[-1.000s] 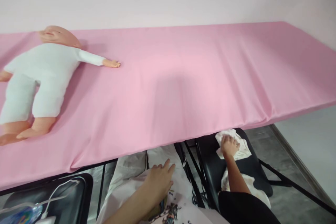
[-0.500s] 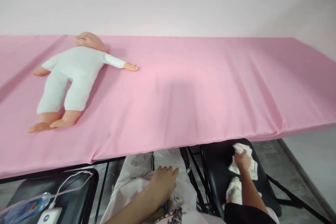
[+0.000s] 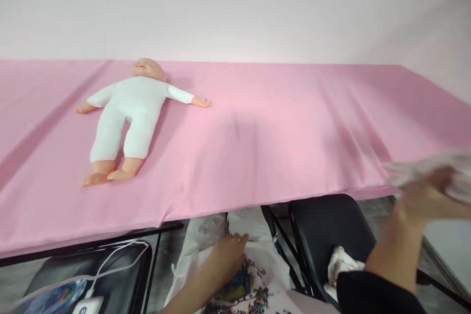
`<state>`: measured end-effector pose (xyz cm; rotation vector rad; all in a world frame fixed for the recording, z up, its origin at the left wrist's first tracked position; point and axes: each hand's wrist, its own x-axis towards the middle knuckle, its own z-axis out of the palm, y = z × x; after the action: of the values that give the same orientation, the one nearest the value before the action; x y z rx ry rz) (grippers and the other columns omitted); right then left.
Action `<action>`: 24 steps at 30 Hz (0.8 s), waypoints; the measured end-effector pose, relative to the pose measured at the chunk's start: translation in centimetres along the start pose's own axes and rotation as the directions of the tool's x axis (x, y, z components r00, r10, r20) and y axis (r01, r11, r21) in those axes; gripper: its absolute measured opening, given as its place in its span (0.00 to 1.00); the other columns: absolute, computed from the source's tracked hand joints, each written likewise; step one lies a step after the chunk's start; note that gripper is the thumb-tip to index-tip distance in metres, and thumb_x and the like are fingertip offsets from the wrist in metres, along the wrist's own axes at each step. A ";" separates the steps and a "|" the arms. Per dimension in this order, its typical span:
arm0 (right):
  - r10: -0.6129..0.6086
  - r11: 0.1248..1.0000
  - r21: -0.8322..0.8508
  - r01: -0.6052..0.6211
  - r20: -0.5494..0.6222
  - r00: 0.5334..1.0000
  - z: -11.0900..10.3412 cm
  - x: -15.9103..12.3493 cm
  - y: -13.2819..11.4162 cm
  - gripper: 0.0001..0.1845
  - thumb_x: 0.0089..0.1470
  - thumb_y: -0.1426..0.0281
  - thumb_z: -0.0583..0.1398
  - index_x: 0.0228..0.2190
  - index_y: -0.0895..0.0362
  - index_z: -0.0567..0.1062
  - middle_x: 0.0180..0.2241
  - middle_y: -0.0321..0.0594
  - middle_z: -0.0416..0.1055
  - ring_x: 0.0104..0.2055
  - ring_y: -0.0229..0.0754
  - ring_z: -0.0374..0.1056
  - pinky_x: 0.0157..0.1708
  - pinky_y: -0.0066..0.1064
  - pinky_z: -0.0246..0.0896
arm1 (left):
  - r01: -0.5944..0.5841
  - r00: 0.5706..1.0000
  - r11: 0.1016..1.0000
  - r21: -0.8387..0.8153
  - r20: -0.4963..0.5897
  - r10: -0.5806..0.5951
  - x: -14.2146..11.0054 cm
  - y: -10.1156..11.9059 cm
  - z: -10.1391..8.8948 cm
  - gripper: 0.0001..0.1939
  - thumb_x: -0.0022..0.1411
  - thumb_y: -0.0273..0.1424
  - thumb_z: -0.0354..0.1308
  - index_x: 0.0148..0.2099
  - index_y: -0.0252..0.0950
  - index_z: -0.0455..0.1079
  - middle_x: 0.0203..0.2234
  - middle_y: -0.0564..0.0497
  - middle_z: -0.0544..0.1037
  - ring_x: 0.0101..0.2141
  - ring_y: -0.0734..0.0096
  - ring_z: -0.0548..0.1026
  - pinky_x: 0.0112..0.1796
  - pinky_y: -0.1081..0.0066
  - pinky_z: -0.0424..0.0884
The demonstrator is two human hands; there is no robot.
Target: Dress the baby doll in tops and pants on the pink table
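My right hand is raised at the right edge of the pink-covered table, blurred by motion, closed on a white patterned cloth. My left hand rests low in front of me on a white printed garment, fingers loosely spread. A baby doll in a white suit lies on its back on the table, far left of both hands, arms out. A second crumpled white cloth lies on the black chair under my right arm.
Another black chair at lower left carries a white cable, a small white device and a clear bag. A plain wall runs behind the table. Grey floor shows at the lower right.
My right hand lifted the white cloth off the black chair and swung it up to the right. The view panned left, so the doll sits nearer the middle. My left hand stayed put.
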<state>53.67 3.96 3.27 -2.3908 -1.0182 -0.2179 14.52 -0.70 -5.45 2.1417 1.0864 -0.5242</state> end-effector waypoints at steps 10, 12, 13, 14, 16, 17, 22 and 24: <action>-0.747 0.628 0.189 0.755 0.417 0.517 14.0 2.3 -14.1 0.33 0.43 0.80 0.58 0.54 0.59 0.70 0.61 0.49 0.60 0.63 0.57 0.53 0.61 0.54 0.47 | 0.007 0.998 0.990 -0.140 -0.058 -0.015 -2.6 -1.1 0.7 0.23 0.62 0.29 0.48 0.60 0.33 0.64 0.48 0.40 0.76 0.48 0.51 0.74 0.48 0.56 0.70; -0.710 0.694 0.319 0.645 0.454 0.539 14.4 2.6 -14.1 0.29 0.47 0.74 0.60 0.53 0.55 0.71 0.62 0.46 0.58 0.64 0.55 0.53 0.61 0.51 0.48 | 0.019 0.997 0.987 -0.162 -0.066 -0.030 -3.0 -1.5 0.9 0.24 0.62 0.29 0.48 0.60 0.33 0.63 0.48 0.40 0.76 0.48 0.51 0.74 0.48 0.57 0.69; -0.685 0.728 0.398 0.559 0.454 0.569 14.3 3.0 -13.9 0.27 0.49 0.70 0.60 0.53 0.54 0.71 0.62 0.45 0.58 0.63 0.53 0.54 0.60 0.48 0.51 | 0.025 0.997 0.986 -0.165 -0.062 -0.036 -3.1 -1.7 1.0 0.24 0.62 0.29 0.48 0.60 0.33 0.64 0.48 0.39 0.76 0.48 0.52 0.74 0.48 0.58 0.69; -0.645 0.760 0.453 0.466 0.438 0.626 14.0 3.6 -13.8 0.26 0.52 0.66 0.59 0.53 0.55 0.70 0.61 0.45 0.59 0.61 0.51 0.57 0.59 0.45 0.54 | 0.030 0.998 0.987 -0.160 -0.056 -0.039 -3.2 -1.9 1.0 0.23 0.62 0.29 0.49 0.60 0.34 0.64 0.47 0.39 0.76 0.48 0.52 0.74 0.48 0.59 0.69; -0.500 0.833 0.450 0.322 0.363 0.786 13.7 4.7 -13.8 0.28 0.56 0.60 0.56 0.56 0.59 0.66 0.59 0.50 0.61 0.57 0.50 0.62 0.55 0.43 0.59 | 0.019 0.998 0.991 -0.134 -0.056 -0.026 -3.3 -2.1 0.7 0.23 0.62 0.29 0.49 0.59 0.34 0.64 0.46 0.39 0.76 0.47 0.52 0.75 0.48 0.59 0.70; -0.426 0.872 0.396 0.287 0.327 0.843 13.6 5.2 -13.9 0.31 0.56 0.58 0.55 0.57 0.62 0.64 0.57 0.53 0.63 0.55 0.51 0.64 0.53 0.43 0.60 | 0.006 0.998 0.993 -0.114 -0.059 -0.013 -3.2 -2.2 0.5 0.22 0.62 0.29 0.49 0.58 0.34 0.65 0.46 0.39 0.76 0.47 0.53 0.75 0.47 0.59 0.70; -0.394 0.908 0.045 0.417 0.433 0.811 14.5 6.4 -15.9 0.30 0.53 0.57 0.59 0.52 0.64 0.70 0.49 0.52 0.71 0.50 0.53 0.67 0.49 0.41 0.61 | -0.038 0.996 0.999 -0.036 -0.083 0.035 -2.7 -1.9 -0.2 0.22 0.63 0.29 0.50 0.59 0.33 0.64 0.45 0.40 0.76 0.45 0.52 0.75 0.46 0.57 0.70; -0.403 0.880 -0.041 0.474 0.464 0.789 14.7 6.6 -16.9 0.22 0.54 0.62 0.57 0.47 0.61 0.75 0.45 0.48 0.74 0.47 0.50 0.69 0.44 0.37 0.62 | -0.065 0.991 0.996 -0.060 -0.117 0.058 -2.6 -1.7 0.0 0.23 0.63 0.29 0.50 0.59 0.33 0.63 0.45 0.39 0.76 0.46 0.52 0.75 0.47 0.56 0.70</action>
<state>45.46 25.57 -0.06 -2.3536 -1.8418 0.1025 11.60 -1.45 -4.54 2.1644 1.0805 -0.3363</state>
